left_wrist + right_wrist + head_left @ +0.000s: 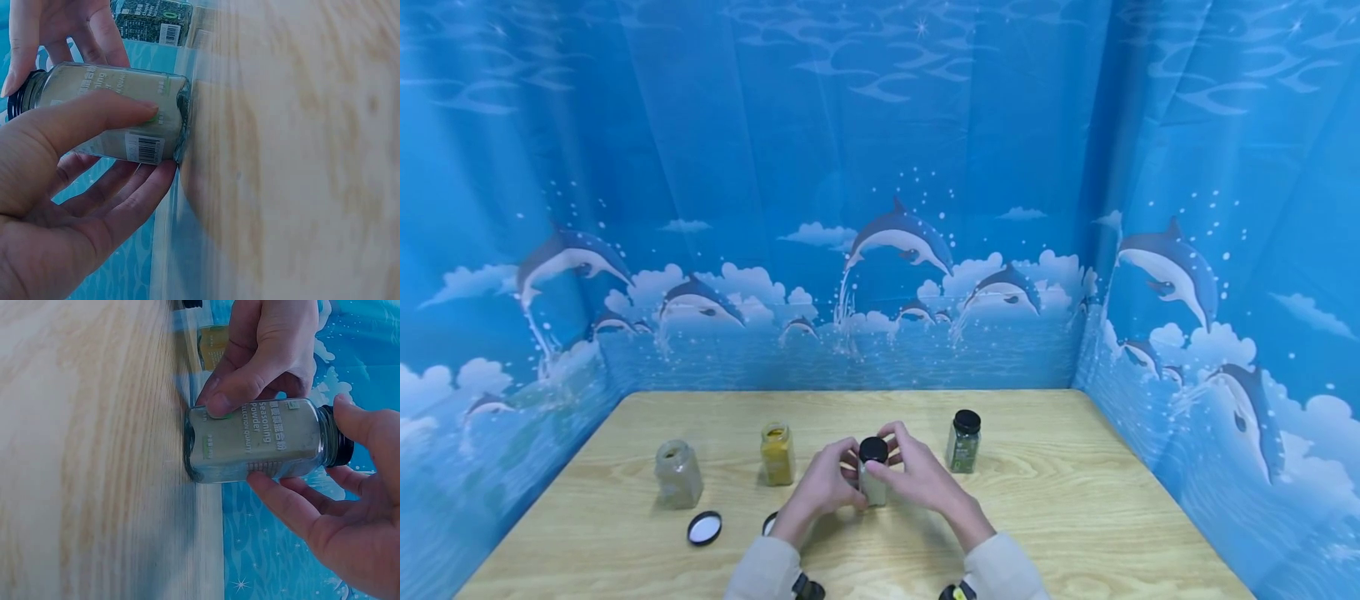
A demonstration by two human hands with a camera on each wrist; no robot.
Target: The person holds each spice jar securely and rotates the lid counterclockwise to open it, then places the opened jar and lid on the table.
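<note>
A clear glass jar of pale seasoning powder (pixel 874 490) with a black lid (pixel 873 449) stands upright between both hands near the middle of the table. My left hand (pixel 829 482) grips its lower body, thumb across the label and fingers behind, as the left wrist view shows. The right hand (pixel 919 473) reaches around from the other side. In the right wrist view, its thumb (pixel 356 422) is against the lid's edge and a fingertip touches the jar's side. The label in that view reads "Seasoning Powder".
Left of the hands stand two lidless jars, one with yellow powder (pixel 777 457), the other greyish (pixel 678 477). A loose black-rimmed lid (pixel 704 528) lies before them; another (pixel 769 523) is partly behind the left wrist. A capped jar of green herbs (pixel 964 443) stands to the right.
</note>
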